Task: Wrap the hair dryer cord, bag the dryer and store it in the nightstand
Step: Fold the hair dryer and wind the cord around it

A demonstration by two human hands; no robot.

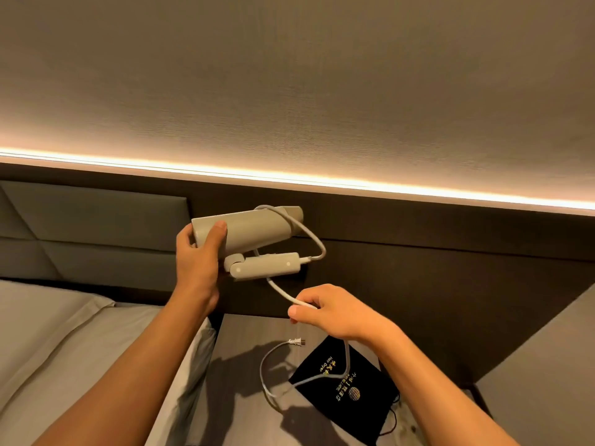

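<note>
Both hands busy: left hand (196, 252) grips the folded hair dryer (248, 230), lying crosswise; right hand (331, 312), just below, pinches its cord (283, 292).

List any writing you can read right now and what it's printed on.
"Hair Dryer": gold print on the black bag lying on the nightstand, seen rotated.
Other gold characters and a round logo on the same bag: too small and rotated to read.
Hair dryer and cord: no visible text.
</note>
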